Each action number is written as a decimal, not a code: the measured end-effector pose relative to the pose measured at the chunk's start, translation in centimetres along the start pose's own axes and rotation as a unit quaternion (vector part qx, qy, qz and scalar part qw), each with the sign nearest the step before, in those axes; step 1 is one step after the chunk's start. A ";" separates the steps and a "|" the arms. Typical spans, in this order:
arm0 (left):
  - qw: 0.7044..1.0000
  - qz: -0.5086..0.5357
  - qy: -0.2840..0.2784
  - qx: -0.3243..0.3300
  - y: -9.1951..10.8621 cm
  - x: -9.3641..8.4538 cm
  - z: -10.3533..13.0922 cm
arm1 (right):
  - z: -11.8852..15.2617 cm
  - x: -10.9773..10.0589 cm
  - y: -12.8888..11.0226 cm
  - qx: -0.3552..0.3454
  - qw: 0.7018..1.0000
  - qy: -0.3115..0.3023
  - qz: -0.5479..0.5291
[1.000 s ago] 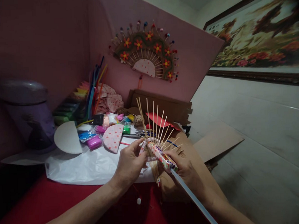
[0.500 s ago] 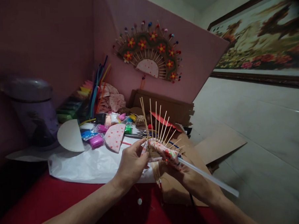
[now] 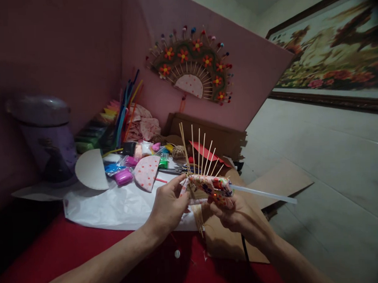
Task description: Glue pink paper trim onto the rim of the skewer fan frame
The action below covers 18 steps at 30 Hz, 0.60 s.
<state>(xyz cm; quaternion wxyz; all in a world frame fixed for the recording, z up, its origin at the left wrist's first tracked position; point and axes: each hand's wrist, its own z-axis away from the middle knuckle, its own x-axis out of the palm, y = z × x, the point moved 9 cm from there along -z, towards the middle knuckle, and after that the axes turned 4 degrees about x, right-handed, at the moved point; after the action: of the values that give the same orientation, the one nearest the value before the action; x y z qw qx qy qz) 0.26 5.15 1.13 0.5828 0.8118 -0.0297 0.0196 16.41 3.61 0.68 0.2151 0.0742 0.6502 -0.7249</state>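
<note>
the left hand (image 3: 166, 206) pinches the edge of a polka-dot piece (image 3: 184, 186) between thumb and fingers, probably to steady it while its row of thin wooden sticks (image 3: 193, 145) fans upward, out of the fingers' way. that piece is held in the air between the two hands, above where the white sheet (image 3: 113, 211) gives way to brown cardboard (image 3: 221, 240); the hot glue gun (image 3: 211, 186) hides much of it, so its full shape cannot be told. the right hand (image 3: 236, 213) is wrapped around the gun's handle from below, which turns the front end towards the sticks and leaves the translucent glue stick (image 3: 266, 192) poking out behind, free of the work. whether the tip touches anything, or a finger is squeezing, cannot be told. the sheet covers part of the red tablecloth (image 3: 112, 257), perhaps to protect it. a polka-dot half-disc (image 3: 146, 173) and a plain white half-disc (image 3: 91, 170) lie off to the left, apart from the hands yet within easy reach, with a twine ball (image 3: 178, 152) farther back. a flower-trimmed stick fan (image 3: 190, 85) hangs upright against the pink panel (image 3: 255, 72), high enough to be seen over the hands
</note>
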 end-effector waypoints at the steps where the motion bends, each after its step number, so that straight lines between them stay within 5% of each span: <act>1: 1.000 0.005 0.001 0.001 0.0 0.0 0.0 | -0.1 0.0 0.1 -0.003 1.000 0.000 -0.007; 18: 0.998 0.040 0.002 -0.038 -0.2 0.2 -0.1 | 1.0 -0.4 -1.3 -0.035 0.998 0.019 -0.039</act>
<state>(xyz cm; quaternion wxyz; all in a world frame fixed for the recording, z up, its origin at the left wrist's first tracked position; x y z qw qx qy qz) 0.42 5.33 1.01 0.6119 0.7874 -0.0616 0.0432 16.38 2.77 2.14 0.1767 0.0548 0.6813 -0.7083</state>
